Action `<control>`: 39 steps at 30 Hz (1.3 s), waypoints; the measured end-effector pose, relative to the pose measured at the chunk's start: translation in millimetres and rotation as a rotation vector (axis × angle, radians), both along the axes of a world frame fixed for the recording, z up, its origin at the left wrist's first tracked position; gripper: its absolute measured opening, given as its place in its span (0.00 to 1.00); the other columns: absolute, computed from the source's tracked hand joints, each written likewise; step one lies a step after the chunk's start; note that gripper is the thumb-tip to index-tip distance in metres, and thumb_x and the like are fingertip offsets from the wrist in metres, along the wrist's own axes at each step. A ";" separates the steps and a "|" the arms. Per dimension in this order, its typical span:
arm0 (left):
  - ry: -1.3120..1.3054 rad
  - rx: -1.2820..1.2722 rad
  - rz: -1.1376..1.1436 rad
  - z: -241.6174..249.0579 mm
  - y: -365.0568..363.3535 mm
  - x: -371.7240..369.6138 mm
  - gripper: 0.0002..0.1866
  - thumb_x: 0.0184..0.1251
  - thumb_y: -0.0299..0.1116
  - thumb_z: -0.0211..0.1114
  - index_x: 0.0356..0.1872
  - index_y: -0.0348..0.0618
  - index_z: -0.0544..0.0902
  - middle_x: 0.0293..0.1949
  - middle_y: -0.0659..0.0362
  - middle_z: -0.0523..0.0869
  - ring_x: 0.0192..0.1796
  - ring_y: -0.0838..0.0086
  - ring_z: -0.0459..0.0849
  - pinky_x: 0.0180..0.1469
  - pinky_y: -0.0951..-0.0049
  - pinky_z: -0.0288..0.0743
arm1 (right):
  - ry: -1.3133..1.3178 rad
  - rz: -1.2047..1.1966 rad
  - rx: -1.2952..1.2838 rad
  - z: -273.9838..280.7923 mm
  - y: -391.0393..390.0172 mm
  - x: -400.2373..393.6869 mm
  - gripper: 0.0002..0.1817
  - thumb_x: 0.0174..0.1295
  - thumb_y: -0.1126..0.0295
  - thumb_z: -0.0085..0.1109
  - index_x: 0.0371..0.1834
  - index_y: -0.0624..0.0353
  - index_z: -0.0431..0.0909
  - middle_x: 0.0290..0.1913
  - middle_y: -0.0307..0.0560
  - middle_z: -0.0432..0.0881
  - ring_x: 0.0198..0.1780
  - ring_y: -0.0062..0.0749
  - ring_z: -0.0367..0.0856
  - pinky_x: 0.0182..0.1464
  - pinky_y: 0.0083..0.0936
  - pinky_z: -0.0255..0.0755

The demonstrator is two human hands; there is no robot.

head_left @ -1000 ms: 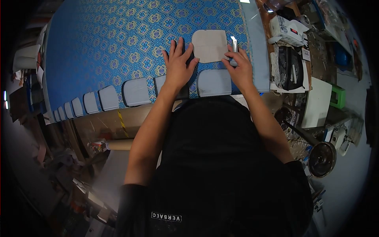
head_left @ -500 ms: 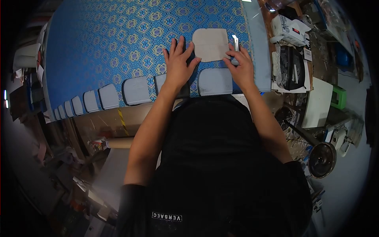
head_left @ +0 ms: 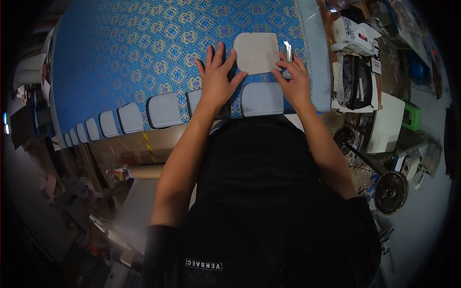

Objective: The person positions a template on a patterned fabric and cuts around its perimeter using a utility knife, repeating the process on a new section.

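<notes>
**A work table spread with patterned blue cloth**

A long work table [head_left: 317,53] carries a broad sheet of blue fabric [head_left: 134,43] woven with a repeating diamond pattern, which covers nearly the whole top; a pale grey strip of bare surface shows along the right edge. On the fabric, toward the far right, lies a beige template [head_left: 256,52] with rounded corners. Along the near edge a row of grey-blue cut pieces [head_left: 165,110] of like shape runs from the right away to the left, each just beside the next, the largest-looking one [head_left: 261,99] directly near of the template.
</notes>
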State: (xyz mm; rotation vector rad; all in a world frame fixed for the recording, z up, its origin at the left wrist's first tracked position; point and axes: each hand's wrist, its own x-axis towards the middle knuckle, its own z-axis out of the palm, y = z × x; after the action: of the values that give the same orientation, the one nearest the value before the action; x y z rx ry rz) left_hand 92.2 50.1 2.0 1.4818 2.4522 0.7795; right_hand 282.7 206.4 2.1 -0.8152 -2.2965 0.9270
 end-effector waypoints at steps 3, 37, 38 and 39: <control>0.022 -0.049 0.020 0.8 0.4 2.3 0.37 0.63 0.52 0.77 0.72 0.53 0.80 0.82 0.48 0.63 0.85 0.41 0.50 0.78 0.25 0.32 | 0.002 -0.006 -0.024 2.4 -1.1 0.7 0.13 0.58 0.72 0.77 0.45 0.56 0.85 0.63 0.45 0.87 0.70 0.47 0.76 0.67 0.40 0.73; -0.087 -0.119 -0.014 13.1 1.4 -0.9 0.40 0.56 0.48 0.82 0.71 0.52 0.79 0.82 0.52 0.64 0.84 0.39 0.51 0.77 0.24 0.37 | -0.174 -0.016 0.042 8.5 1.2 1.2 0.12 0.49 0.73 0.81 0.36 0.50 0.88 0.61 0.44 0.89 0.68 0.44 0.79 0.71 0.47 0.67; -0.087 -0.120 -0.015 13.0 1.5 -1.3 0.40 0.56 0.48 0.82 0.71 0.52 0.79 0.82 0.52 0.64 0.84 0.39 0.51 0.77 0.24 0.37 | -0.170 -0.015 0.038 7.5 1.6 1.0 0.12 0.49 0.72 0.81 0.36 0.50 0.88 0.61 0.44 0.89 0.67 0.44 0.80 0.72 0.48 0.66; -0.086 -0.119 -0.014 13.0 1.7 -1.3 0.40 0.56 0.48 0.82 0.72 0.53 0.79 0.82 0.52 0.64 0.84 0.39 0.51 0.77 0.25 0.37 | -0.171 -0.017 0.037 7.0 2.5 0.2 0.12 0.49 0.72 0.81 0.36 0.50 0.88 0.61 0.44 0.89 0.67 0.44 0.80 0.72 0.48 0.66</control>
State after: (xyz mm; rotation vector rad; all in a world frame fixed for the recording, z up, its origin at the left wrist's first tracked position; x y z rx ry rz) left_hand 91.0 51.8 15.0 1.3920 2.3777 0.6680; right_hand 282.9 208.9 9.1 -0.9287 -2.4410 0.8330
